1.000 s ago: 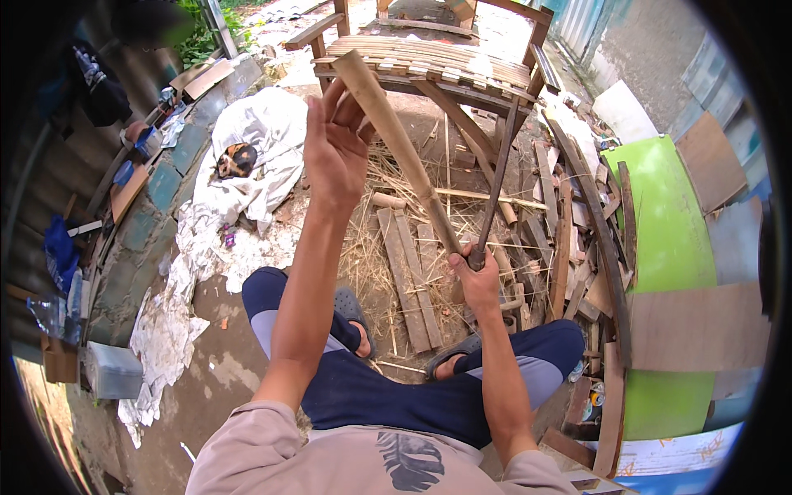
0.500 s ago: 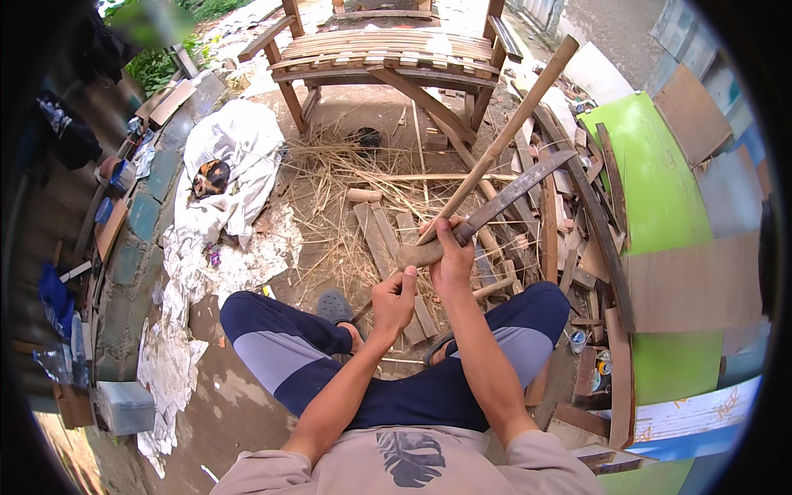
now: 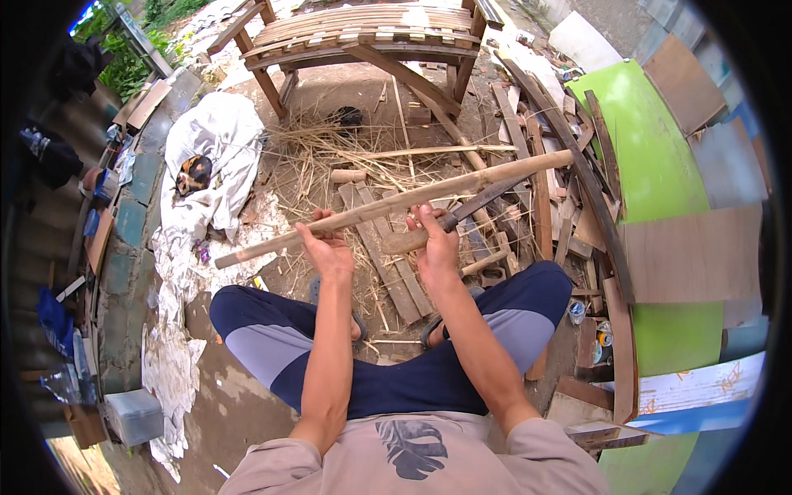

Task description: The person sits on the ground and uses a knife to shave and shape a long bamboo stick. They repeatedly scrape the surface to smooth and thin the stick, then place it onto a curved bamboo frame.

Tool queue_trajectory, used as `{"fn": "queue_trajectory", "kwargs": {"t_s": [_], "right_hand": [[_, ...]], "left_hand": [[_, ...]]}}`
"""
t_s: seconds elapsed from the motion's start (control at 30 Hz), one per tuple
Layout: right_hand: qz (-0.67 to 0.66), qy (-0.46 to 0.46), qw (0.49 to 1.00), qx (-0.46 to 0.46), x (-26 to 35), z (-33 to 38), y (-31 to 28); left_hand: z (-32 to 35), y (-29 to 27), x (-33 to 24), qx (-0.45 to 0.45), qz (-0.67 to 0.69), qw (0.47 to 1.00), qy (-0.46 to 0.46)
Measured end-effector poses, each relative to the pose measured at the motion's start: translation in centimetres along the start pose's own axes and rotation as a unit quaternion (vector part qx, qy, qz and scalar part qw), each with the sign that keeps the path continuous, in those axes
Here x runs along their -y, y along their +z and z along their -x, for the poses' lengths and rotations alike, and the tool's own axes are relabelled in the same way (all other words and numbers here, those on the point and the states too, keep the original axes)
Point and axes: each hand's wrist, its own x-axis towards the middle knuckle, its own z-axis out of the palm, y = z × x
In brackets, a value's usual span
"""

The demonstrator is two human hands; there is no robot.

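A long bamboo pole [image 3: 388, 205] lies slantwise across both hands, its right end farther away and higher. My left hand [image 3: 332, 250], palm up, has its fingers curled round the pole left of its middle. My right hand [image 3: 437, 247] grips a machete [image 3: 492, 195] where the wooden handle meets the blade. The blade points away to the right, partly behind the pole; the handle's rounded butt sticks out leftward. The right fingertips are close under the pole; whether they touch it I cannot tell.
Beyond my feet lie straw-like shavings [image 3: 309, 148] and flat boards [image 3: 381, 252]. A slatted wooden bench [image 3: 363, 37] stands farther back. At left, a calico cat [image 3: 195, 174] is curled on white cloth [image 3: 219, 124]. Scrap timber [image 3: 540, 190] and a green panel [image 3: 660, 157] line the right.
The pole has swung from steeply upright to nearly level, its lower end now far left. My left hand has risen from beside the machete handle and taken hold of the pole.
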Motion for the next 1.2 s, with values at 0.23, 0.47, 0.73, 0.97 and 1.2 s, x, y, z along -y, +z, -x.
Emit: {"fn": "queue_trajectory", "kwargs": {"t_s": [0.23, 0.47, 0.73, 0.97, 1.2], "right_hand": [[0.081, 0.163, 0.977, -0.108, -1.3, -1.5, -5.3], [0.269, 0.147, 0.943, -0.13, -3.4, -0.4, -8.0], [0.484, 0.257, 0.835, -0.042, -6.9, -0.6, -11.2], [0.689, 0.232, 0.673, 0.138, -10.5, 1.5, -10.1], [0.713, 0.103, 0.669, 0.184, -13.3, 1.7, -11.2]], "left_hand": [[-1.1, 10.5, -13.1, 0.018, -0.051, 0.965, 0.258], [-0.1, 10.1, -16.2, 0.052, -0.177, 0.904, 0.385], [-1.2, 6.2, -11.4, 0.078, -0.269, 0.878, 0.387], [-3.5, 1.8, -7.5, 0.092, -0.315, 0.885, 0.33], [-3.6, 1.3, -5.6, 0.052, -0.309, 0.91, 0.271]]}}
